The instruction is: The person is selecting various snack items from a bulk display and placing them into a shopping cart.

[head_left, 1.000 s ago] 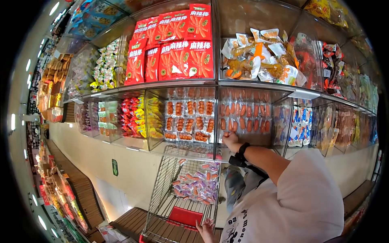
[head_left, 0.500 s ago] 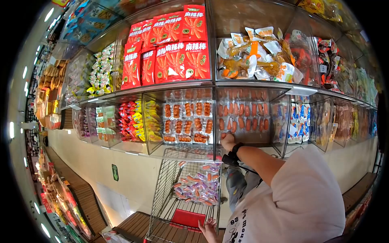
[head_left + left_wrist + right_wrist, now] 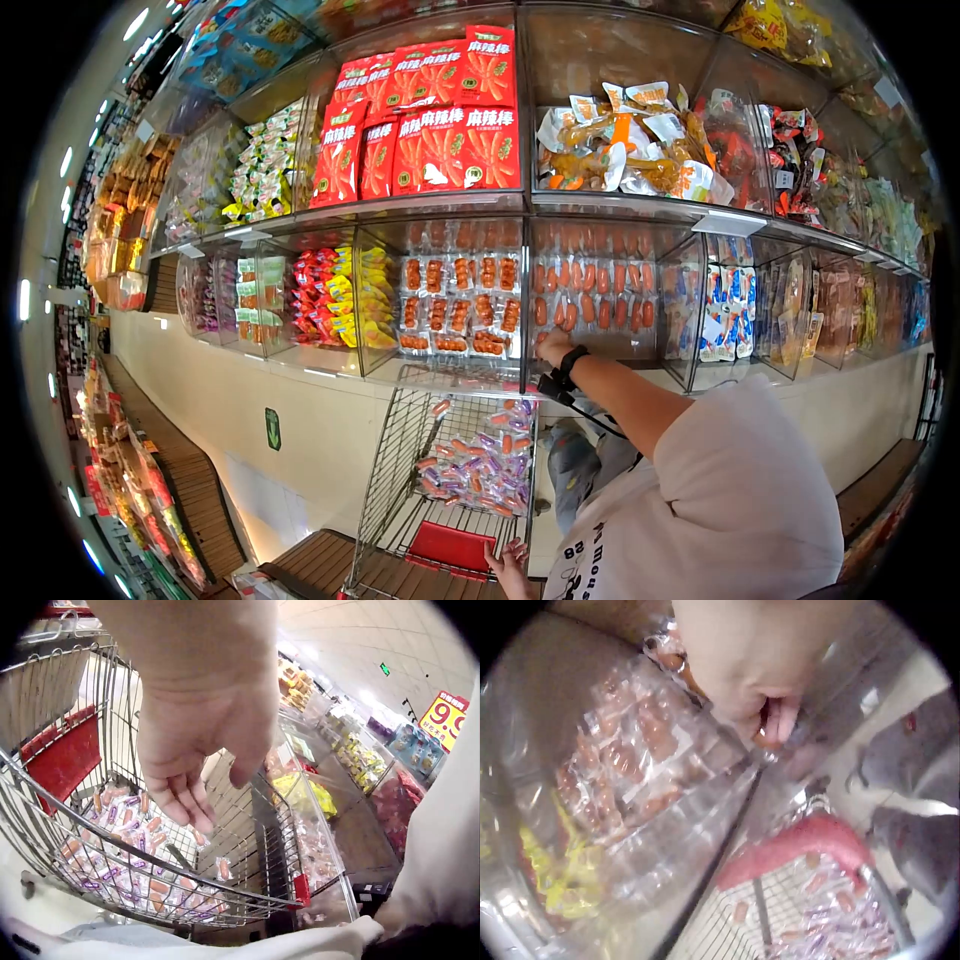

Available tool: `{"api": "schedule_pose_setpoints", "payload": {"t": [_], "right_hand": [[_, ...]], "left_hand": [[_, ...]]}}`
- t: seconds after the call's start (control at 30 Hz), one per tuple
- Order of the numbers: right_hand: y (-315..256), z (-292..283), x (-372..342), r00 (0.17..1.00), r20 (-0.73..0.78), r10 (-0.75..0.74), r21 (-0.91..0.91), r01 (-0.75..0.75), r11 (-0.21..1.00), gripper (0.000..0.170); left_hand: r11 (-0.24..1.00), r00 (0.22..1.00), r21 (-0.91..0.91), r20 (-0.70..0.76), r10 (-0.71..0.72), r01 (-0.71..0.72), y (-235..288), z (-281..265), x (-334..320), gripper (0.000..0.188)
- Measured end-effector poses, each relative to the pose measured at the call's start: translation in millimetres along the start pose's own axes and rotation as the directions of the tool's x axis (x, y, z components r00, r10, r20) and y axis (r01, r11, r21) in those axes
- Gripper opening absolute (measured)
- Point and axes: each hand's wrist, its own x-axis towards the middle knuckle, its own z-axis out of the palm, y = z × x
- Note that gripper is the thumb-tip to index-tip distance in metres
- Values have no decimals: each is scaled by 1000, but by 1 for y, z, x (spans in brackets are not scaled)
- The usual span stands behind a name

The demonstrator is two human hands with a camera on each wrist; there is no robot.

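Observation:
My right hand [image 3: 555, 348] is at the front left corner of a clear bin of small wrapped sausages [image 3: 603, 312], beside the divider. In the right wrist view its fingers curl round a reddish-brown sausage [image 3: 766, 739], mostly hidden by the hand. Over the shopping cart [image 3: 225, 883], my left hand [image 3: 206, 735] hangs with loosely bent fingers and nothing in them. Below it, a pile of wrapped sausages [image 3: 480, 465], some with purple labels, lies in the cart.
Left of the divider is a bin of packed reddish-brown snacks [image 3: 460, 315]. Red snack bags [image 3: 430, 150] stand on the shelf above, with orange-and-white packets [image 3: 635, 150] to their right. The cart's red flap [image 3: 452, 545] is near my left hand.
My right hand has shifted slightly left and down, toward the bin's front corner by the divider. The left hand stays by the cart's red flap. The view has swayed a little.

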Motion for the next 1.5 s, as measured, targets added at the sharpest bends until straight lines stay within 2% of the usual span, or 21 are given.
{"api": "schedule_pose_setpoints", "payload": {"t": [0.13, 0.2, 0.23, 0.27, 0.33, 0.37, 0.4, 0.47, 0.57, 0.67, 0.73, 0.77, 0.83, 0.87, 0.9, 1.07, 1.2, 1.27, 1.37, 1.47, 1.5], "right_hand": [[12, -34, 0, 845, 532, -53, 295, -126, 947, 23], [7, -55, -24, 817, 573, -67, 314, -144, 938, 37], [11, -64, -27, 808, 584, -84, 319, -133, 938, 36], [14, -69, -31, 794, 599, -102, 322, -122, 939, 35], [15, -64, -39, 875, 475, -94, 283, -51, 958, 30], [10, -56, -47, 947, 310, -86, 260, 3, 966, 22], [8, -54, -58, 862, 112, -494, 18, 495, 868, 15], [-54, -47, -128, 641, 18, -767, -159, 760, 631, 13], [-92, -15, -191, 31, 429, -903, -144, 989, -34, 17], [-66, 67, -183, 171, 659, -732, -98, 985, 142, 27], [-36, 133, -152, 522, 691, -500, -257, 824, 505, 37], [-18, 159, -127, 607, 693, -390, -384, 768, 512, 40], [12, 211, -76, 756, 630, -178, -619, 627, 472, 46], [20, 228, -57, 799, 567, -201, -696, 595, 401, 46], [31, 240, -39, 835, 501, -225, -766, 550, 333, 45], [72, 275, 15, 857, 412, -310, -886, 456, 84, 37], [62, 276, 16, 846, 398, -354, -864, 476, 165, 26], [56, 271, 8, 858, 402, -319, -832, 488, 264, 22], [53, 258, -12, 884, 395, -251, -818, 462, 343, 21], [69, 257, -18, 876, 392, -280, -790, 476, 386, 26], [69, 262, -21, 895, 324, -308, -789, 435, 435, 28]], "left_hand": [[999, 999, 21, -31, 31, -30, -50, -38, 17, 44], [990, 994, 120, -72, 81, -72, -78, -57, 26, 43], [772, 922, 587, -107, 373, -244, -85, -63, 28, 37], [481, 836, 856, -116, 536, -190, -79, -60, 24, 32], [750, 891, 658, -298, 343, -68, -52, -51, 12, 31], [744, 870, 666, -332, 364, -57, -46, -49, 8, 30], [742, 861, 670, -365, 355, -22, -68, -60, 18, 30], [740, 838, 670, -435, 330, 56, -130, -83, 43, 32], [735, 781, 669, -517, 351, 112, -100, -63, 37, 24], [688, 789, 699, -528, 316, 192, -91, -63, 45, 26], [680, 817, 712, -490, 305, 173, -94, -67, 46, 28], [777, 847, 613, -483, 223, 145, -66, -64, 37, 30], [692, 867, 668, -483, 124, 273, -69, -68, 36, 31], [638, 873, 696, -482, 75, 329, -76, -67, 43, 31], [594, 807, 780, -475, 352, 200, -110, -69, 47, 31], [578, 797, 801, -449, 404, 158, -109, -71, 51, 28], [546, 825, 834, -362, 434, 78, -115, -77, 52, 26], [551, 947, 807, -310, 90, 212, -100, -80, 51, 24], [534, 897, 812, -393, 204, 234, -99, -75, 50, 19], [604, 793, 793, -318, 520, -77, -132, -80, 56, 16], [598, 854, 801, -290, 431, -30, -137, -81, 55, 16]]}}
